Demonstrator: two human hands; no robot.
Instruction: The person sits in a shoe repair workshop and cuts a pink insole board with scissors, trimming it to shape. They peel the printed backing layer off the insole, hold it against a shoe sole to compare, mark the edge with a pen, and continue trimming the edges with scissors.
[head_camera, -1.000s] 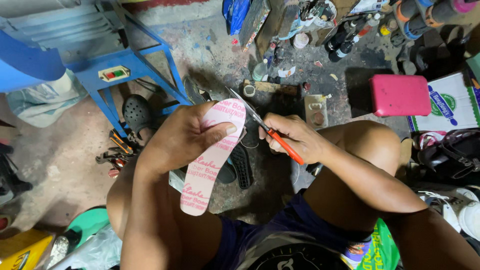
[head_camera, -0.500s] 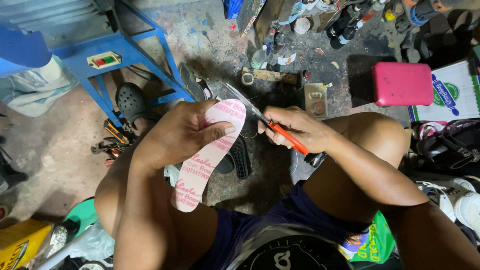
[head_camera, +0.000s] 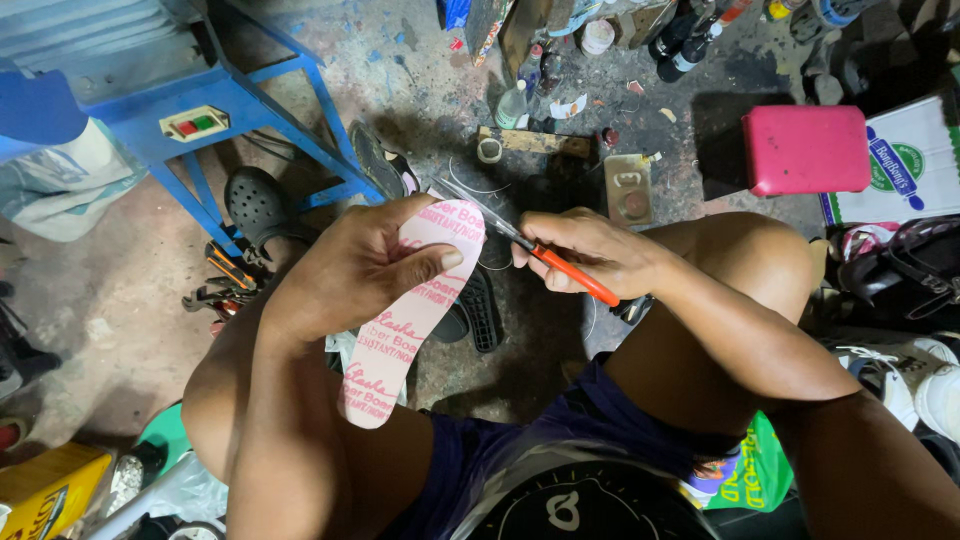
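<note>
Your left hand (head_camera: 360, 265) pinches a pink insole board (head_camera: 410, 310): thumb lying flat across its printed face, the other fingers curled behind it, clamped tight near the upper half. The board hangs in the air over your lap, between your knees, not touching the floor.

Your right hand (head_camera: 590, 255) is closed around scissors (head_camera: 535, 250) with orange handles; fingers are wrapped together on the grips. The blades run out past your fingertips toward the board's rounded top end and meet its right edge just beyond your left thumb tip. I cannot tell how wide the blades stand; they look nearly together.

Progress, as a judgement: the outline already reads as a finished foot shape along the left edge and the lower end. The blades sit at the toe end on the right side, so trimming looks well along, with the toe curve and perhaps the right edge left. No offcut is visible at the blades.

Orientation: the long axis runs diagonally, toe end up and away from you toward the right, heel end down toward your left thigh. Printed face is toward you.

Past your fingertips on the floor: a black shoe sole (head_camera: 480, 310) below the blades, a blue metal stand (head_camera: 250, 110) beyond your left knuckles, a pink box (head_camera: 805, 150) beyond your right wrist.
</note>
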